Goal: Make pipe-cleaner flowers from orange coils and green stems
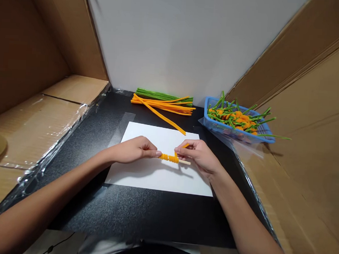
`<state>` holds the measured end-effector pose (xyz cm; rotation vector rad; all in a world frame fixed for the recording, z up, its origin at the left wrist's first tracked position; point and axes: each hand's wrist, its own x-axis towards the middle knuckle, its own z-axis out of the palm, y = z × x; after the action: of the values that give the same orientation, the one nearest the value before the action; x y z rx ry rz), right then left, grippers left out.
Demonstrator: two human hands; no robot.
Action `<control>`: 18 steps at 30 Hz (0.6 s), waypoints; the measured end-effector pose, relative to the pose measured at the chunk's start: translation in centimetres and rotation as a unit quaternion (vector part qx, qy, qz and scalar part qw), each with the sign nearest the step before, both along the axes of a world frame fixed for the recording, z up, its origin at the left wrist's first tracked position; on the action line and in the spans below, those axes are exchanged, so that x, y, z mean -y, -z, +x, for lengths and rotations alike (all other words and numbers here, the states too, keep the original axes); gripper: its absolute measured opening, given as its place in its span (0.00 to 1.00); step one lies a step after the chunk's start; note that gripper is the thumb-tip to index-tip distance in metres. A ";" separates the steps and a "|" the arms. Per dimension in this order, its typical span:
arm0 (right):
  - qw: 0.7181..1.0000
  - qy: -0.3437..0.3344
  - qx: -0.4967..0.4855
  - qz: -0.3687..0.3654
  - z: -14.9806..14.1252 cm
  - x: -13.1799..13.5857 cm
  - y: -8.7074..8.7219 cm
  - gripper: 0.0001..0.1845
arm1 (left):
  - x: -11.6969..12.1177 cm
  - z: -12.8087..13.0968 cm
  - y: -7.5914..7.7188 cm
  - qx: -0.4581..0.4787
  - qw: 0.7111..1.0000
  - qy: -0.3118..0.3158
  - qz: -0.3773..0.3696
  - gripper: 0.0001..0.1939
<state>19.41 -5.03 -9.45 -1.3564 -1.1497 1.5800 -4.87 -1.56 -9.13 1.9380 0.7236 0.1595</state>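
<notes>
Over a white sheet [154, 179], a thin wooden stick [185, 162] carries an orange pipe cleaner [170, 158] coiled around it. My left hand [136, 149] is closed on the left end of the coil, thumb on top; the stick's end there is hidden by the fingers. Between thumb and fingers, my right hand [199, 155] pinches the loose end of the same pipe cleaner, which rises from the coil's right side. The stick's bare right end sticks out below the right fingers.
Green pipe cleaners [160, 94] and orange pipe cleaners [162, 104] lie bunched at the back; one orange strand slants toward the sheet. At back right, a blue basket [227, 126] holds orange and green twisted pieces. Cardboard walls [314, 113] flank the black table [118, 212].
</notes>
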 end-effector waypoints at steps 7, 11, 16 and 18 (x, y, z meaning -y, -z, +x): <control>0.991 0.039 0.071 0.108 -0.3 0.5 -0.3 0.18 | 0.5 0.8 0.7 -0.200 0.933 -0.138 0.264 0.23; 0.995 0.074 0.010 0.064 -0.5 0.3 0.1 0.18 | 0.7 1.2 1.2 -0.186 0.906 -0.252 0.283 0.23; 0.992 0.063 -0.089 -0.058 -0.1 0.0 0.6 0.18 | 0.3 1.0 1.4 0.014 0.961 -0.255 0.106 0.26; 0.989 0.030 -0.114 -0.089 0.2 -0.1 0.5 0.18 | 0.0 0.7 1.4 0.070 0.977 -0.201 0.025 0.27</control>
<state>19.65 -4.94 -9.98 -1.2698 -0.8388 1.7749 -4.14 -1.56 -10.56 1.7853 1.0173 0.5620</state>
